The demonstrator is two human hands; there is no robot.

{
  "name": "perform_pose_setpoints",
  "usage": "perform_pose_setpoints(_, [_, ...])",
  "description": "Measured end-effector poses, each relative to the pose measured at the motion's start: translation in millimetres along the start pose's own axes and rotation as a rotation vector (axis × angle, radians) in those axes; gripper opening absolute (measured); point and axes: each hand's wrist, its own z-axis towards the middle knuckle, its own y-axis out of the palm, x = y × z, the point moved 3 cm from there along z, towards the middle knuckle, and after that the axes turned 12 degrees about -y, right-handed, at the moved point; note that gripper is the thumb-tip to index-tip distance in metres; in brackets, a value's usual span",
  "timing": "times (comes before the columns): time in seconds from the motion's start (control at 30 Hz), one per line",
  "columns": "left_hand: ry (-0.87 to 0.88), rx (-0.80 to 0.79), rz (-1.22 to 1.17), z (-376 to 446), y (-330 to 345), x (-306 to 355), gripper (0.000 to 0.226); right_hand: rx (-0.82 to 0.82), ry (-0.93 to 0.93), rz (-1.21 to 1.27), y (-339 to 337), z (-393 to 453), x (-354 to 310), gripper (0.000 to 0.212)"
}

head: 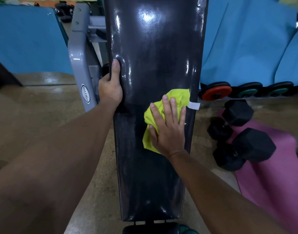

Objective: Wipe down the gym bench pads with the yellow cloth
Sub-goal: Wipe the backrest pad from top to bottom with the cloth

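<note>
Right hand [168, 129] lies flat, fingers straight and spread, pressing the yellow cloth [175, 98] onto the black bench pad [155, 56]. Cloth is bunched under the palm and fingers, sticking out past the fingertips toward the pad's right edge and out below the thumb on the left. White tag [194, 105] pokes off the cloth at the pad's right edge. Left hand [111, 86] grips the pad's left edge, thumb on top of the surface, fingers wrapped round the side out of sight. Pad surface is glossy with light glare up top. Grey frame [80, 68] stands left of the pad. Black dumbbells [242, 141] sit on the floor to the right, partly on a pink mat [271, 183]. Weight plates [215, 92] line up behind them.
</note>
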Motion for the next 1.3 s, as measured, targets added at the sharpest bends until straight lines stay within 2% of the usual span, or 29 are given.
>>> perform_pose_setpoints(0.07, [-0.004,0.006,0.004,0,-1,-2,0.051,0.016,-0.013,-0.018,-2,-7,12,0.057])
perform_pose_setpoints(0.27, [-0.008,0.022,0.006,0,0,-4,0.054,0.108,0.205,-0.015,-2,11,2,0.062])
perform_pose_setpoints(0.47, [-0.007,0.017,0.011,-3,0,-2,0.055,0.058,0.121,-0.010,1,-17,16,0.059])
perform_pose_setpoints(0.67, [-0.017,0.046,0.051,-7,1,-1,0.055,0.132,0.304,0.027,-2,-2,12,0.060])
perform_pose_setpoints(0.83, [-0.005,0.053,0.108,-12,3,3,0.055,0.025,0.154,0.021,-2,-29,30,0.059])
perform_pose_setpoints(1.03, [0.007,0.055,0.094,-8,0,-1,0.056,0.104,0.285,0.075,-5,-15,23,0.060])
perform_pose_setpoints(1.2, [0.046,-0.002,0.057,-12,1,0,0.051,0.047,0.105,-0.013,4,-36,24,0.059])
perform_pose_setpoints(1.3, [0.060,-0.012,0.046,-15,0,0,0.057,0.076,0.134,0.023,4,-41,33,0.060])
